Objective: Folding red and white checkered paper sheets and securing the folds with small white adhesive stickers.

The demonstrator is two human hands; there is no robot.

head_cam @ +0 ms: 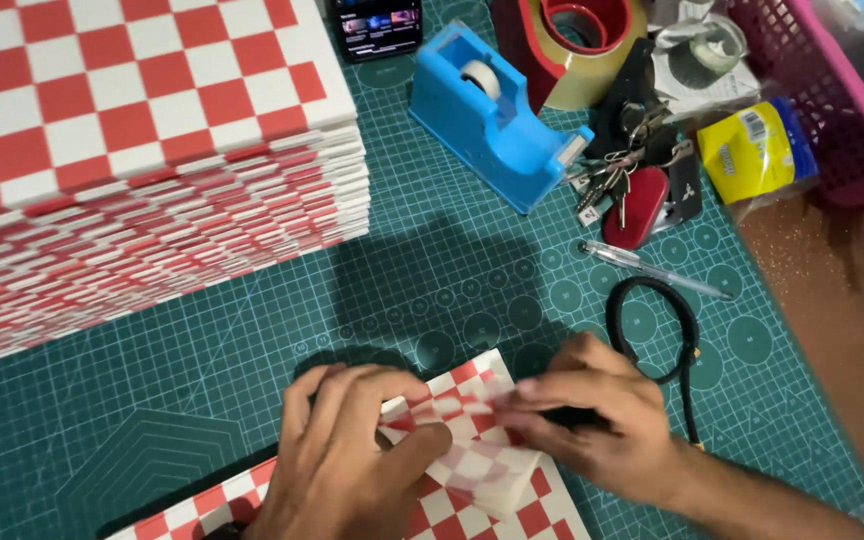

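Left hand (pixel 352 455): fingers pinching the checkered sheet (pixel 472 440).
Right hand (pixel 592 420): fingers pressing its fold.
Risk: thin paper is probably slipping, skewing the crease.

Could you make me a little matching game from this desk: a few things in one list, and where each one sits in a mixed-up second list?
Things:
1. tape dispenser
2. stack of checkered sheets
3. pen
4. folded checkered paper

Places:
A. under both hands
B. top left of the cutting mat
C. just below the bunch of keys
D. top middle, beside the big tape roll

Pairs: 1-D, 2-B, 3-C, 4-A
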